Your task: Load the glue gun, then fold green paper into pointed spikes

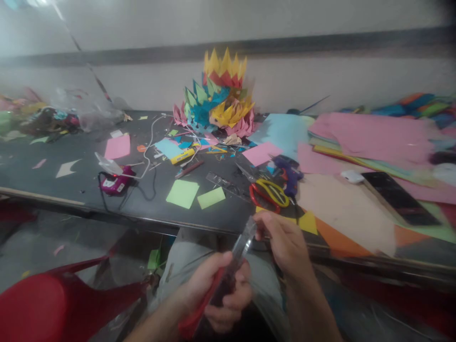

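Observation:
My left hand (228, 289) is wrapped round a long, narrow clear strip (245, 240) that looks like plastic, with something red and dark lying along its lower part. The strip slants up and to the right over my lap. At its upper end my right hand (281, 235) has its fingers curled in a pinch against the tip. On the table just beyond are red- and yellow-handled scissors (272, 194), a purple glue gun (290, 176) and two light green paper pieces (182, 194).
Folded paper crowns (226, 104) are heaped by the wall. Pink sheets (384, 135) and a phone (401, 197) lie at the right. A magenta power socket (117, 180) with cables sits left, above a red stool (33, 306).

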Demonstrator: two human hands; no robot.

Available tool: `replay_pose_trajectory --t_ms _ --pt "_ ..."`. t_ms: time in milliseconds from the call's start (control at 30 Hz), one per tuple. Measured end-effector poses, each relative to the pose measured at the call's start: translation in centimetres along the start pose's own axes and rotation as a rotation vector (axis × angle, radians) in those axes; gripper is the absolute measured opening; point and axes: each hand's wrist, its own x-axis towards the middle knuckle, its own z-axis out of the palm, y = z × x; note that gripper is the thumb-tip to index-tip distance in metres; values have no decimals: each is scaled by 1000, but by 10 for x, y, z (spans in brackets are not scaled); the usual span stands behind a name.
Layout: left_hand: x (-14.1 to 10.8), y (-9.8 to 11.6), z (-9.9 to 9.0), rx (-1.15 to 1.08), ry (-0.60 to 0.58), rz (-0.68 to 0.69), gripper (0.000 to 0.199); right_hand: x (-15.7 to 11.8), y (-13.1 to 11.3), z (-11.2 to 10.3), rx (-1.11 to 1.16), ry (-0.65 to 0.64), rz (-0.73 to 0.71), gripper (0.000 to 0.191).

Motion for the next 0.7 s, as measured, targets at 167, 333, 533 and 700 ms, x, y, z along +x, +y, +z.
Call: replay_pose_trajectory --t_ms 167,333,533,700 --pt "2 1 3 27 7 8 31 5 -13 -8 -124 -72 -82 16" --pt "7 0 4 132 64 77 31 4 -21 -11 -389 -74 -238 14" --pt "11 2 0 98 66 101 31 6 -16 -12 -638 -41 -541 11" --pt "11 7 1 44 52 65 30 7 -13 -12 -736 -16 -664 10"
